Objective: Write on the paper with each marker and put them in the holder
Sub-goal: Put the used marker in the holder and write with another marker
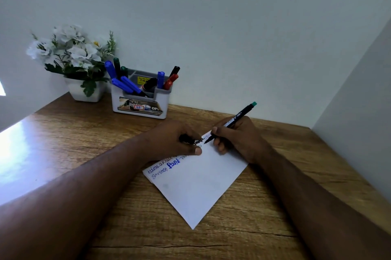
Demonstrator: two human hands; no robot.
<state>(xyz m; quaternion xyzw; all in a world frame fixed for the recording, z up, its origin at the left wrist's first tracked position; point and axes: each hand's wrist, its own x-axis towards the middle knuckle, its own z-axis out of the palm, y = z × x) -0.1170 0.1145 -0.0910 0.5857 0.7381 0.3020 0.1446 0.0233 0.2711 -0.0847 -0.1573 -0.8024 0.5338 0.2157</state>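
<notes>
On paper (196,183) | right hand (237,139) grips marker (232,121) | left hand (175,141) pinches cap (186,139)

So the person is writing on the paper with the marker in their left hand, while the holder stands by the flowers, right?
Not quite: the head view shows the marker gripped in the right hand. The left hand rests on the paper. The holder does stand by the flowers.
</notes>
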